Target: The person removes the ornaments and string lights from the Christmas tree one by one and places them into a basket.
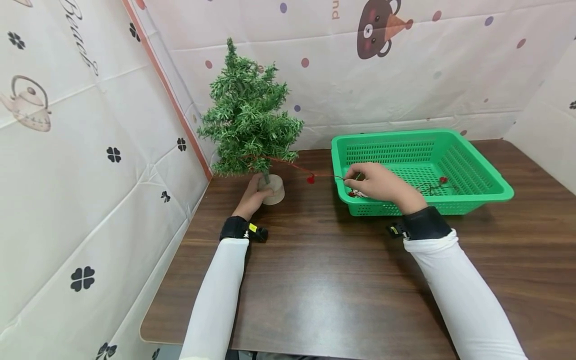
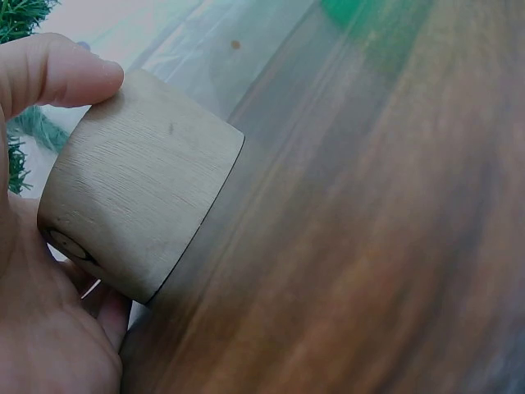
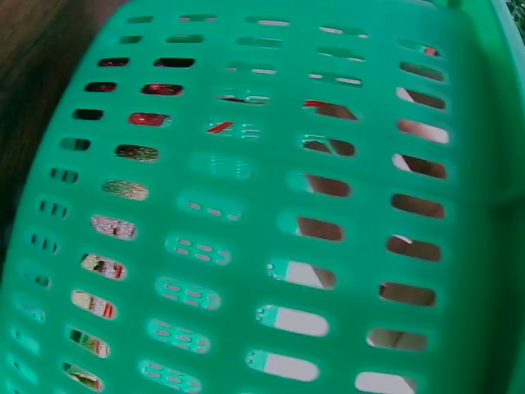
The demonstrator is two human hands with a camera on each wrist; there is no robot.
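A small artificial Christmas tree stands on a round wooden base. My left hand grips that base; the left wrist view shows the thumb over the side of the wooden base. A thin red string runs from the lower branches to my right hand, which pinches its end over the basket's left front rim. On the string hangs a small red pendant. The right wrist view is filled by the slotted basket wall, which hides most of the hand.
A green plastic basket sits at the back right of the brown table. Inside it lie a sprig with a red tip and other small red and white pieces, partly behind my right hand. Patterned white sheeting hangs behind the table.
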